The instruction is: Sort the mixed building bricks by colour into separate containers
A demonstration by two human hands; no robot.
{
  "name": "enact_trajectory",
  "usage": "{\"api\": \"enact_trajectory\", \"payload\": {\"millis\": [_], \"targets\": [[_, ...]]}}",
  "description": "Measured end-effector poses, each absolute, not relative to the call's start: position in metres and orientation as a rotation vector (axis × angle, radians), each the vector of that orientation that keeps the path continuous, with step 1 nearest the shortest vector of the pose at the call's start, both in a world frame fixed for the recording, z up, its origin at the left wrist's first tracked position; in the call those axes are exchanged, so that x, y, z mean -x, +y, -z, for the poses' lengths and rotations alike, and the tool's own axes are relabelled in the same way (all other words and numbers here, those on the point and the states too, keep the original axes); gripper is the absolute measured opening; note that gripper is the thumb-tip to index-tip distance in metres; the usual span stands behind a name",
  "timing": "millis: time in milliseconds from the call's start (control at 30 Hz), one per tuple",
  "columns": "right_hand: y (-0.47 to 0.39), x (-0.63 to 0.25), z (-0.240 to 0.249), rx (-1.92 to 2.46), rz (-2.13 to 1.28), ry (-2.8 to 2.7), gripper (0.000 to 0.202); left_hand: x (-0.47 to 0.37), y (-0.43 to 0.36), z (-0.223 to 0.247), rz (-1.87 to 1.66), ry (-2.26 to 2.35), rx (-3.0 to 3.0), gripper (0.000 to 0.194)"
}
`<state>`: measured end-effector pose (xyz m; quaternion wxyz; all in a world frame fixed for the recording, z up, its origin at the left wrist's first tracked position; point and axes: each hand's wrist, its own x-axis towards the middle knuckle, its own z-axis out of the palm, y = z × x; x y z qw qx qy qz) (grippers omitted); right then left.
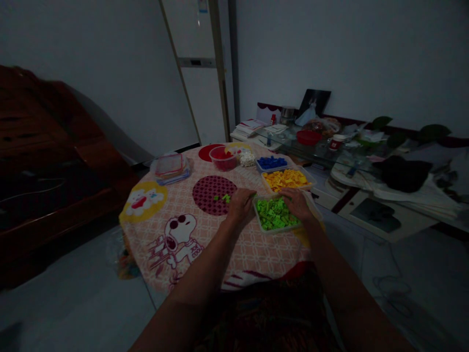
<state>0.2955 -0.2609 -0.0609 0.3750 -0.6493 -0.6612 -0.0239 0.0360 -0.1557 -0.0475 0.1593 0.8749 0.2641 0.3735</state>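
Observation:
A clear plastic tray filled with bright green toy building bricks sits at the table's near right. My left hand is at its far left corner, fingers curled and pressed together. What lies between them, if anything, is hidden. Over the far right side of the same tray is my right hand, its bent fingers reaching down by the green bricks. Their tips are too dark to make out. Several loose green bricks lie on the tablecloth to the left of my left hand.
Behind the green tray stand a tray of yellow bricks and a tray of blue bricks. White pieces lie beside a round clear tub. Stacked clear containers rest at the left. A cluttered glass-topped cabinet stands beyond.

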Motion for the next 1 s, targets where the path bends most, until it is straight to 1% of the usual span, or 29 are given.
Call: {"api": "enact_trajectory", "payload": {"millis": [200, 300, 500, 700, 767, 833, 933, 1000], "targets": [[-0.262, -0.294, 0.058, 1.648, 0.075, -1.690, 0.031, -0.053, -0.172, 0.049, -1.040, 0.542, -2.552, 0.030], [-0.261, -0.294, 0.059, 1.641, 0.090, -1.688, 0.031, -0.050, -0.169, 0.048, -1.053, 0.541, -2.519, 0.031], [-0.260, -0.294, 0.060, 1.667, 0.083, -1.673, 0.032, -0.019, -0.138, 0.045, -1.144, 1.009, -2.354, 0.034], [-0.261, -0.293, 0.058, 1.672, 0.073, -1.679, 0.033, 0.021, -0.108, 0.061, -1.237, 1.451, -2.132, 0.033], [-0.261, -0.293, 0.058, 1.666, 0.081, -1.677, 0.032, 0.029, -0.104, 0.066, -1.173, 1.555, -2.104, 0.033], [-0.260, -0.293, 0.059, 1.659, 0.088, -1.677, 0.032, 0.033, -0.104, 0.068, -1.032, 1.637, -2.135, 0.033], [-0.259, -0.295, 0.061, 1.650, 0.085, -1.686, 0.032, 0.034, -0.107, 0.065, -0.824, 1.721, -2.220, 0.035], [-0.259, -0.296, 0.063, 1.647, 0.090, -1.685, 0.031, 0.034, -0.108, 0.062, -0.755, 1.742, -2.249, 0.036]]}}
